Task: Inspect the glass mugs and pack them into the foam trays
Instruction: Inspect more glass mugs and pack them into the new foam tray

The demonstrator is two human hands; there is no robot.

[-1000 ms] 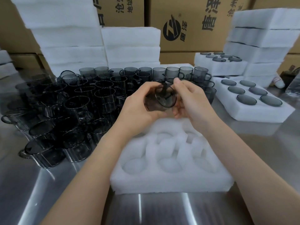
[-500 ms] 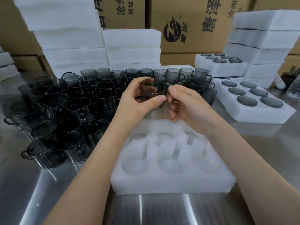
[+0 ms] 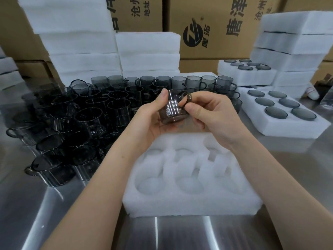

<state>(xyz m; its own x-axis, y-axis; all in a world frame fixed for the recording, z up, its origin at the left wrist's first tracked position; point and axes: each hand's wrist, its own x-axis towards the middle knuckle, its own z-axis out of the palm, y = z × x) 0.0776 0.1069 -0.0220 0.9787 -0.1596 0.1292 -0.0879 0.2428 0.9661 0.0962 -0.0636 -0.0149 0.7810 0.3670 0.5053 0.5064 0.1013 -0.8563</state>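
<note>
Fingers (image 3: 195,110) of both hands clasp one smoky mug (image 3: 172,110): the left hand (image 3: 151,121) wraps its body and the right hand (image 3: 214,114) pinches the handle. It is held above the foam tray (image 3: 189,204), whose pockets are all empty. Filled trays (image 3: 295,128) sit to the right, and many loose mugs (image 3: 100,112) crowd the desk (image 3: 54,213), so most of the packing seems left.

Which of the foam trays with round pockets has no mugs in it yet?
The white foam tray nearest the camera: its visible pockets are bare. The near-right foam tray and the far-right foam tray hold smoky grey glass mugs.
</note>
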